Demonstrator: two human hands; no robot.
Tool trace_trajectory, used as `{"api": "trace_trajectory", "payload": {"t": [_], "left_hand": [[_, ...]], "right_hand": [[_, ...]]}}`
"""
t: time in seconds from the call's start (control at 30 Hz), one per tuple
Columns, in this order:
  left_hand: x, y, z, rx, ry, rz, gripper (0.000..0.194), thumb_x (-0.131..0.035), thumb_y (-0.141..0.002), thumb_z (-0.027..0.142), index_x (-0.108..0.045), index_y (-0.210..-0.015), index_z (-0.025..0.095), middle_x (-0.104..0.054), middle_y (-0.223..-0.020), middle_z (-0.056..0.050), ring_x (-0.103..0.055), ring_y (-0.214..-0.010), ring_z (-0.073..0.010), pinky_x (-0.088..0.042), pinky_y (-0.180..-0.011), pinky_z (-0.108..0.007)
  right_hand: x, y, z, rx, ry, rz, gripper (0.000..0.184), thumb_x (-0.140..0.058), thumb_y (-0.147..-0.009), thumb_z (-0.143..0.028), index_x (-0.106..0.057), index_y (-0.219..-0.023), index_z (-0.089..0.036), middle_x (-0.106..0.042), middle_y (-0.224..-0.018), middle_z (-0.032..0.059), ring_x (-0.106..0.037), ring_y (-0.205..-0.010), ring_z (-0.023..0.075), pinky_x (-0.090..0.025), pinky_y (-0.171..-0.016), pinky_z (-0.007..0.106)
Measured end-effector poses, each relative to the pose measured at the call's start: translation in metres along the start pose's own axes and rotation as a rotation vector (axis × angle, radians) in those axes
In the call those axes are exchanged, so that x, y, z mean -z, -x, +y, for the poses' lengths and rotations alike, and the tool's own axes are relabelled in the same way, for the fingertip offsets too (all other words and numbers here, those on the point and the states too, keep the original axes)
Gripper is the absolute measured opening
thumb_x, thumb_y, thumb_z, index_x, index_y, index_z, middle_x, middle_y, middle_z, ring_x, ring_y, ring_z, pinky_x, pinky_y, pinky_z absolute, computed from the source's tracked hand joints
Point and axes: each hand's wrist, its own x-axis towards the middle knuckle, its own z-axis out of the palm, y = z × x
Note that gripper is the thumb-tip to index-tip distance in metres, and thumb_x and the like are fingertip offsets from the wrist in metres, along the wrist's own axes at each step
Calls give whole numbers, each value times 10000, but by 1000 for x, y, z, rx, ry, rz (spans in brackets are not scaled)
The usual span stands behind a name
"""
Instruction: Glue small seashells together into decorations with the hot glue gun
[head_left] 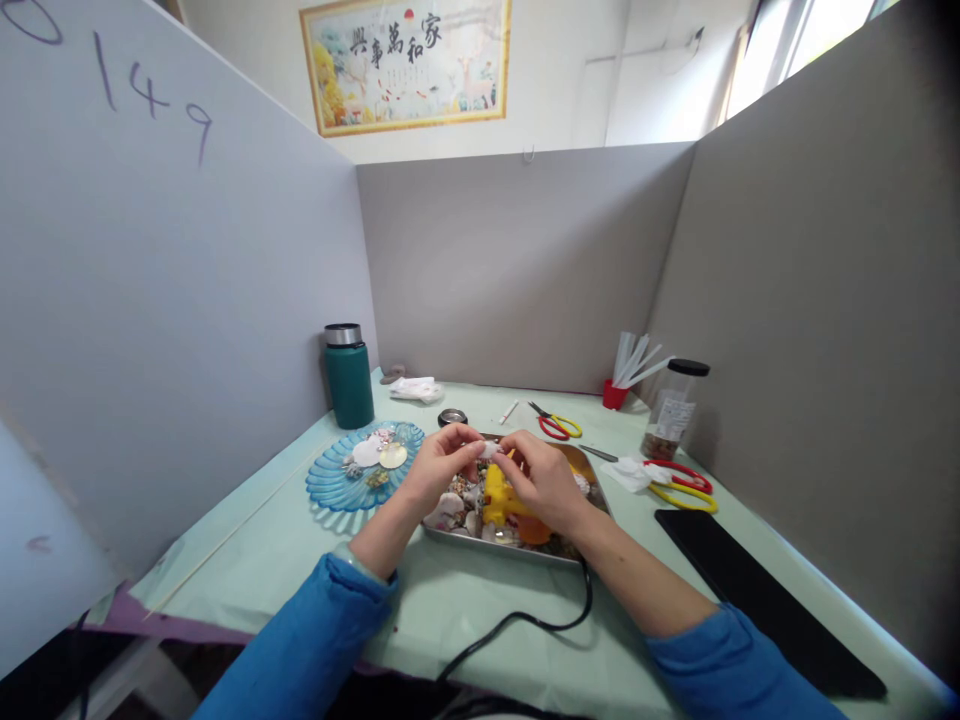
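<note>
My left hand (442, 466) and my right hand (546, 482) meet above a metal tray (495, 545). Between their fingertips is a small white shell (490, 450), pinched from both sides; its finer shape is too small to make out. Below the hands, a yellow glue gun (498, 497) lies in the tray, partly hidden by my right hand. Larger pale shells (448, 512) and small pebble-like bits fill the tray's left part. To the left, a blue scalloped plate (324, 488) carries several shells and a round cream-coloured disc (393, 456).
A black cable (517, 618) runs from the tray to the front edge. Behind stand a green bottle (349, 385) and a small round tin (452, 418). Scissors (559, 425), more scissors (686, 485), a jar (671, 410), a red cup (615, 395) of white sticks and a black mat (765, 600) lie right.
</note>
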Motion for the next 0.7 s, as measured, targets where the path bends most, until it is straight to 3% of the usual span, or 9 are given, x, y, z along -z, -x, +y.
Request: {"api": "trace_trajectory", "payload": {"t": [0.2, 0.63, 0.7], "left_hand": [[0, 2, 0, -13, -35, -26, 221, -651, -747, 332, -573, -823, 140, -554, -619, 26, -504, -467, -69, -381, -481, -197], [-2, 2, 0, -49, -36, -58, 277, -664, -731, 350, -527, -878, 159, -560, -830, 8, -524, -473, -54, -407, -458, -206], [-2, 2, 0, -48, -64, -66, 282, -665, -730, 359, -528, -873, 159, -563, -778, 15, -519, -470, -57, -403, -458, -203]], "right_hand": [[1, -1, 0, -21, -56, -1, 120, -491, -883, -286, -531, -820, -191, -564, -704, -1, -512, -620, 125, -361, -566, 227], [1, -2, 1, 9, -55, 1, 95, -492, -872, -239, -551, -820, -186, -553, -714, 3, -495, -617, 123, -361, -576, 228], [1, -2, 1, 15, -45, -3, 93, -491, -872, -235, -550, -820, -185, -555, -721, 5, -497, -621, 123, -362, -576, 228]]}}
